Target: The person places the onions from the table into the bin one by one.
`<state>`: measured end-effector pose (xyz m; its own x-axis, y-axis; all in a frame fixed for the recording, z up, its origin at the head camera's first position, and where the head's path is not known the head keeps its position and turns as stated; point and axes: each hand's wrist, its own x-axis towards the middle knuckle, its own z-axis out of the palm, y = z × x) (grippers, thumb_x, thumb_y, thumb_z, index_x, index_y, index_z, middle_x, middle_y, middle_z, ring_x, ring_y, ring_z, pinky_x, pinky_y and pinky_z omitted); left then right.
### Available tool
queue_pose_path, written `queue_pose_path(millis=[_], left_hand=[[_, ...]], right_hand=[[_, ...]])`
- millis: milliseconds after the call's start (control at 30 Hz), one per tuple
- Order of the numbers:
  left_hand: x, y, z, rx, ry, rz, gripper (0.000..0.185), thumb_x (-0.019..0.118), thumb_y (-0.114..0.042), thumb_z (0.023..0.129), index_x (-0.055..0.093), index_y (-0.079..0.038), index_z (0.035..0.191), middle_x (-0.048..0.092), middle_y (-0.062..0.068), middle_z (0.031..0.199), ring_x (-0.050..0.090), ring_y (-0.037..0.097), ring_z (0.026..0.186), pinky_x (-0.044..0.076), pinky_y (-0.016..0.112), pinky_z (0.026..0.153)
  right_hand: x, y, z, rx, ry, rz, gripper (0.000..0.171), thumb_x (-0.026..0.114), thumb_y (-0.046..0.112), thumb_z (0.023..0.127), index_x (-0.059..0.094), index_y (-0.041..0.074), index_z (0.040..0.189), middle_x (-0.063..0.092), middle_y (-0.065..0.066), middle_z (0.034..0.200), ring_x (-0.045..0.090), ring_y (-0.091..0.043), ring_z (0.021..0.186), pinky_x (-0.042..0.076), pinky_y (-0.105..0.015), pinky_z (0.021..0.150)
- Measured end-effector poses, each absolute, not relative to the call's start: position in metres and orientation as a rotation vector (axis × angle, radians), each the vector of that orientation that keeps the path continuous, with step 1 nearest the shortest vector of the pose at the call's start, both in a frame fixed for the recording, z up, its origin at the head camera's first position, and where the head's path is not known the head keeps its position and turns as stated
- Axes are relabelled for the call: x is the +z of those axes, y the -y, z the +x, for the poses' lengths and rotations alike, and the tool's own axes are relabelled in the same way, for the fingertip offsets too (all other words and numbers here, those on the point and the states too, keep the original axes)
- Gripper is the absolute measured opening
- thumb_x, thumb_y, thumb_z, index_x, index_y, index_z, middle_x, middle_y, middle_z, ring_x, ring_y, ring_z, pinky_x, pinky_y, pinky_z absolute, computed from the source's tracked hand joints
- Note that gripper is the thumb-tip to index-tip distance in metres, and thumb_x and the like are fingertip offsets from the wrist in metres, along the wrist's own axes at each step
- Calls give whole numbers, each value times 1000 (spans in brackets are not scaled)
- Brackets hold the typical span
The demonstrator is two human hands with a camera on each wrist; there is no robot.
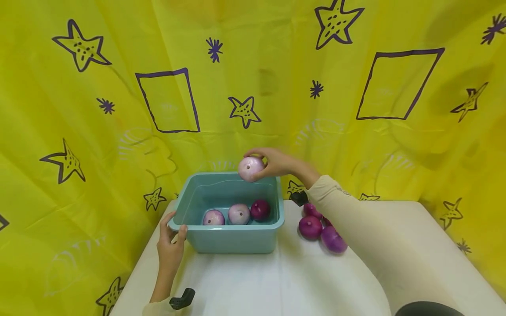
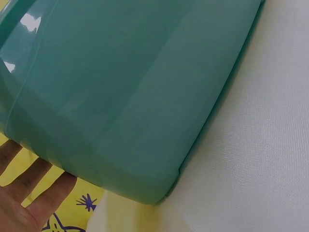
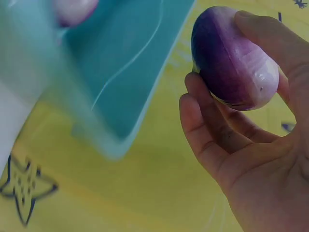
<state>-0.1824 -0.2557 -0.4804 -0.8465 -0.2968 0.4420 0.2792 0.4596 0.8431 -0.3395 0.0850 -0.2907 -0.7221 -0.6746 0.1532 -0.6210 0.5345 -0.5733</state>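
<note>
A teal plastic bin (image 1: 233, 240) stands on the table. My left hand (image 1: 171, 245) grips its front left corner, thumb on the front rim and fingers on the left side. In the left wrist view the fingers (image 2: 48, 195) lie against the bin's outer wall. Above the bin's back right part, my right hand (image 1: 276, 162) holds a glossy, round, purple-and-white onion-like vegetable (image 1: 251, 168) between thumb and fingers. The right wrist view shows its dark purple side and pale end (image 3: 231, 58). Inside the bin lie two pale round ones (image 1: 239, 214) and a dark purple one (image 1: 260, 210).
Several purple round vegetables (image 1: 310, 227) lie grouped on the white table (image 1: 245, 281) right of the bin, partly hidden by the right sleeve (image 1: 367, 237). A yellow curtain (image 1: 276, 87) with drawn stars hangs close behind the table.
</note>
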Motion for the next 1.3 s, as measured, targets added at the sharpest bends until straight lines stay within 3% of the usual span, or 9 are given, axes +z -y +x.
queue_pose_path(millis=[133, 200, 233, 367, 433, 900, 1167, 1300], left_hand=[[-483, 257, -181, -1380, 2174, 28, 52, 61, -15, 103, 41, -17, 152, 56, 24, 146, 60, 47, 124, 52, 34, 95], [-483, 257, -180, -1374, 2174, 30, 52, 61, -15, 103, 41, -16, 152, 56, 24, 145, 60, 47, 124, 51, 31, 95], [-483, 257, -180, -1379, 2172, 31, 52, 61, -15, 103, 41, -16, 151, 56, 24, 145, 60, 48, 124, 52, 33, 95], [-483, 256, -181, -1401, 2159, 15, 52, 61, -14, 103, 41, -15, 151, 55, 26, 145, 59, 49, 124, 48, 61, 99], [-483, 255, -182, -1415, 2152, 8, 53, 61, -14, 103, 41, -16, 151, 55, 26, 145, 58, 49, 124, 46, 66, 99], [-477, 250, -184, -1445, 2159, 21, 52, 59, -10, 103, 39, -11, 151, 49, 28, 150, 53, 53, 129, 42, 70, 102], [-481, 255, -185, -1415, 2159, -7, 54, 60, -12, 103, 39, -15, 152, 51, 24, 150, 56, 50, 128, 48, 63, 96], [-483, 257, -185, -1430, 2151, -8, 53, 60, -13, 103, 40, -16, 152, 51, 25, 150, 55, 50, 128, 46, 66, 97]], right_hand=[[-295, -56, -341, -956, -2639, -1170, 69, 86, 23, 83, 57, 14, 144, 62, -9, 135, 59, -28, 115, 55, -41, 96], [-299, -46, -341, -949, -2628, -1185, 69, 86, 24, 83, 57, 14, 144, 61, -8, 137, 59, -27, 117, 54, -40, 98], [-301, -42, -341, -946, -2624, -1189, 68, 86, 23, 83, 57, 14, 144, 61, -8, 137, 58, -27, 117, 53, -40, 99], [-309, -29, -340, -902, -2612, -1201, 67, 85, 23, 84, 57, 14, 144, 60, -7, 139, 57, -26, 119, 52, -39, 102], [-312, -26, -340, -891, -2605, -1198, 68, 85, 22, 84, 56, 13, 145, 60, -8, 140, 57, -27, 120, 51, -40, 103], [-325, -15, -340, -827, -2613, -1190, 65, 84, 22, 86, 56, 15, 144, 61, -8, 136, 59, -26, 115, 51, -38, 101], [-325, -11, -339, -782, -2564, -1147, 78, 84, 22, 87, 44, 15, 154, 51, -16, 151, 53, -39, 133, 44, -49, 111], [-324, -13, -340, -773, -2570, -1182, 78, 82, 23, 88, 42, 16, 154, 51, -17, 151, 51, -40, 135, 44, -48, 111]])
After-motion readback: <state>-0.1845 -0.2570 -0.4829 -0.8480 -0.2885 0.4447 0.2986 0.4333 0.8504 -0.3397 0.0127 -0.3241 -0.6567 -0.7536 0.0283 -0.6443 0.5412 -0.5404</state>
